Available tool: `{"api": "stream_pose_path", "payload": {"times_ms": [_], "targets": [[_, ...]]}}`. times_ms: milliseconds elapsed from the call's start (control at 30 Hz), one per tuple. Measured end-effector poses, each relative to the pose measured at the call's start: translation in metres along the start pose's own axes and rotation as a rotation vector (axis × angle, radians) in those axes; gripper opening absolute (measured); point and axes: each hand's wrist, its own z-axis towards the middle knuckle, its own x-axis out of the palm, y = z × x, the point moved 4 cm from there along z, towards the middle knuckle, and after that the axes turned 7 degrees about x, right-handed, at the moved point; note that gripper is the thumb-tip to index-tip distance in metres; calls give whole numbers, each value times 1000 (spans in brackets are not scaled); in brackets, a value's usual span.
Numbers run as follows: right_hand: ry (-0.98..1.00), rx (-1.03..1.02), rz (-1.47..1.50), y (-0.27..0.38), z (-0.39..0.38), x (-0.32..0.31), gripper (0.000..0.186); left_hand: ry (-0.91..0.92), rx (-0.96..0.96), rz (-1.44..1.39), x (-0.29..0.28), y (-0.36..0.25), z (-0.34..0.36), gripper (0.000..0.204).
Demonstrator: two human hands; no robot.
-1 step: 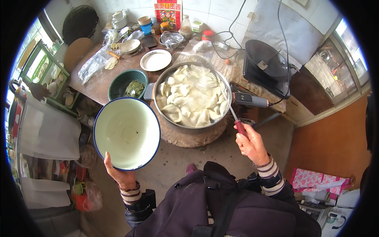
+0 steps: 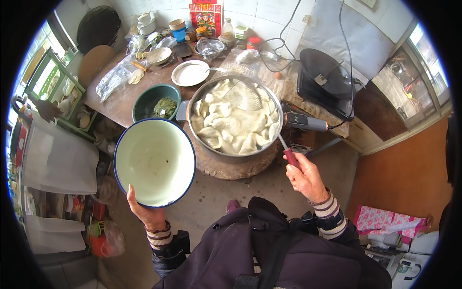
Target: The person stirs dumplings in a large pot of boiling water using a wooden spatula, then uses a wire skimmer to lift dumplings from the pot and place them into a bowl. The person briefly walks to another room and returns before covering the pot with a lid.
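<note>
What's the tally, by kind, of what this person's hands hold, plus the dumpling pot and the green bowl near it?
Bowls: 2 (blue-rimmed bowl in the left hand; green bowl near the pot)
Skimmers: 1 (skimmer with a red handle, in the right hand)
Pots: 1
Total: 4

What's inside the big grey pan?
The big grey pan holds many pale dumplings, with a wire skimmer at its far side. Its bottom is covered, so anything beneath the dumplings can't be seen.
</note>
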Motion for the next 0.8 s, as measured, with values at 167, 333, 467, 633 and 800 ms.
{"api": "stream_pose_path", "payload": {"times_ms": [167,333,467,633,800], "targets": [[-12,-77,-270,7,-6,12,33,5,22,14,-3,-4,-1,48],[-255,-432,-671,20,-9,10,34,12,4,-24,-5,-5,-1,49],[-299,-497,-699,21,-4,9,35,10,1,-12,-6,-6,-1,49],[-318,-536,-704,22,3,9,35,51,9,-26,-5,-10,-2,49],[-372,-577,-705,22,7,12,36,-12,15,-20,-10,-14,-5,49]]}}
